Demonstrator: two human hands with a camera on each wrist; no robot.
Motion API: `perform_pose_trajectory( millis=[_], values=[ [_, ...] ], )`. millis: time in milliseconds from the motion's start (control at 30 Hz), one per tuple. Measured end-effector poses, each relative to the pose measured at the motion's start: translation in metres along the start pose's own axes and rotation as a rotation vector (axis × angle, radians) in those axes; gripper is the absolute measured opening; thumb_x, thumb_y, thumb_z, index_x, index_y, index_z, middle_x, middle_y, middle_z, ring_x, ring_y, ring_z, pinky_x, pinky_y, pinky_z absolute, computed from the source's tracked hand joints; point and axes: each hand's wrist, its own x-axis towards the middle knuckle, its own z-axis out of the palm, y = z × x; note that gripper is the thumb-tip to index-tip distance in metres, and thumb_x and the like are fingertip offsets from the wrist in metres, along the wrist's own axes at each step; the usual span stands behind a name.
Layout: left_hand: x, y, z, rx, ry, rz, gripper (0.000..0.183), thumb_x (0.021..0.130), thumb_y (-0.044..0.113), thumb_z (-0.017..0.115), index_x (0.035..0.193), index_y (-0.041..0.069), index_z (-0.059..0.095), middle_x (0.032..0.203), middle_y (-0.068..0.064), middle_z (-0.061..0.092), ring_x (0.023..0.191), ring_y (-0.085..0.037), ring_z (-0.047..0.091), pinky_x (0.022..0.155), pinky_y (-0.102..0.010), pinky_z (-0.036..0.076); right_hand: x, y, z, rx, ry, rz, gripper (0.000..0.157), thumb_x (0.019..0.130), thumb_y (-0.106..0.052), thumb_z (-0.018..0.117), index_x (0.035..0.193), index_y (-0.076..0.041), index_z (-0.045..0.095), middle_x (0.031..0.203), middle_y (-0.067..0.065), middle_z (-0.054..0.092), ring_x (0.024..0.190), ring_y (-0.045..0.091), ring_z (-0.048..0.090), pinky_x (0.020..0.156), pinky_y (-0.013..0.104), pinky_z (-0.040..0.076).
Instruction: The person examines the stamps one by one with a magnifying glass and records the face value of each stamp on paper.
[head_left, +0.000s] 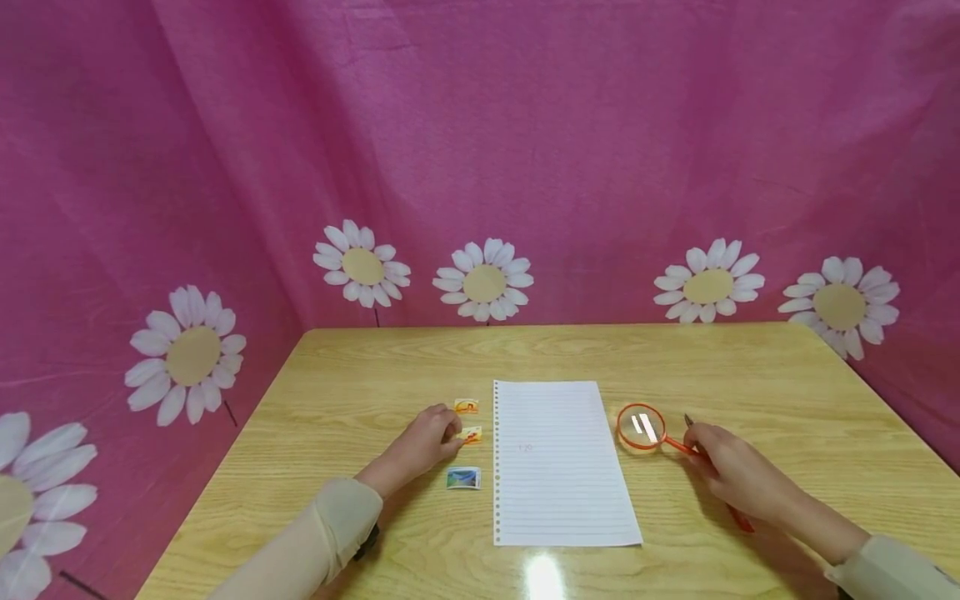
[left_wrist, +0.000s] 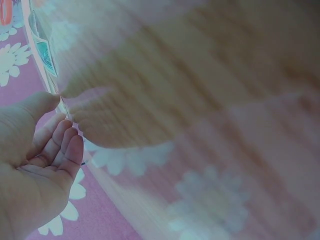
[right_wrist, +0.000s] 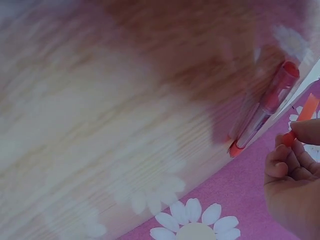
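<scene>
Three small picture stamps lie in a column left of a lined paper sheet (head_left: pixel 558 483). My left hand (head_left: pixel 422 440) pinches the edge of the middle yellow-orange stamp (head_left: pixel 472 435) between thumb and fingers. Above it is another yellow-orange stamp (head_left: pixel 467 406), and below lies a blue-green stamp (head_left: pixel 463 477). On the paper's right side, my right hand (head_left: pixel 731 467) holds the handle end of an orange-red magnifying glass (head_left: pixel 641 427). In the right wrist view, thumb and finger pinch that orange handle (right_wrist: pixel 308 108). A red-capped pen (right_wrist: pixel 270 102) lies on the table beside this hand, partly hidden in the head view.
The light wooden table (head_left: pixel 375 358) has a glossy surface with a bright reflection near the front. Faint red writing (head_left: pixel 526 448) marks the paper. A pink curtain (head_left: pixel 525 125) with white daisies hangs behind the table and along its sides.
</scene>
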Motion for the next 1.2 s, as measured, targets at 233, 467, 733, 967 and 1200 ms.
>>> perform_pose_trajectory(
  millis=[233, 467, 733, 967, 1200],
  values=[
    [0.000, -0.001, 0.000, 0.004, 0.003, 0.001, 0.011, 0.088, 0.011, 0.070, 0.089, 0.003, 0.063, 0.082, -0.003, 0.055, 0.075, -0.011, 0.046, 0.069, -0.027, 0.045, 0.000, 0.001, 0.000, 0.056, -0.057, 0.048, 0.025, 0.076, 0.005, 0.076, 0.087, -0.006, 0.057, 0.074, -0.007, 0.053, 0.065, -0.003, 0.037, 0.053, 0.019, 0.035],
    [0.000, -0.001, 0.000, -0.017, 0.001, 0.005, 0.009, 0.089, 0.009, 0.069, 0.087, 0.003, 0.063, 0.085, -0.004, 0.057, 0.078, -0.012, 0.049, 0.071, -0.028, 0.047, -0.001, 0.001, 0.001, 0.068, -0.069, 0.062, 0.022, 0.078, 0.005, 0.075, 0.087, -0.004, 0.057, 0.071, -0.007, 0.051, 0.062, -0.004, 0.034, 0.051, 0.017, 0.033],
    [0.001, -0.002, 0.000, -0.009, -0.004, 0.001, 0.007, 0.089, 0.009, 0.069, 0.088, 0.003, 0.064, 0.085, -0.004, 0.057, 0.079, -0.012, 0.048, 0.072, -0.028, 0.048, 0.002, -0.001, -0.003, 0.105, -0.128, 0.144, 0.015, 0.082, 0.004, 0.070, 0.088, 0.000, 0.057, 0.070, -0.003, 0.055, 0.059, -0.003, 0.037, 0.049, 0.019, 0.036],
    [0.000, -0.001, 0.000, -0.011, -0.005, 0.005, 0.009, 0.089, 0.009, 0.069, 0.089, 0.003, 0.063, 0.085, -0.004, 0.057, 0.079, -0.012, 0.049, 0.071, -0.028, 0.047, 0.006, -0.002, -0.007, 0.173, -0.214, 0.241, 0.012, 0.083, 0.001, 0.069, 0.086, 0.000, 0.057, 0.064, -0.004, 0.051, 0.053, -0.003, 0.033, 0.045, 0.018, 0.032],
    [0.000, -0.003, 0.001, -0.001, 0.001, 0.024, 0.010, 0.088, 0.009, 0.070, 0.087, 0.003, 0.062, 0.084, -0.004, 0.057, 0.077, -0.013, 0.049, 0.070, -0.027, 0.047, 0.012, -0.005, -0.013, 0.174, -0.301, 0.355, 0.017, 0.084, -0.007, 0.069, 0.075, -0.005, 0.054, 0.062, -0.003, 0.051, 0.052, 0.003, 0.036, 0.047, 0.020, 0.033]
  ],
)
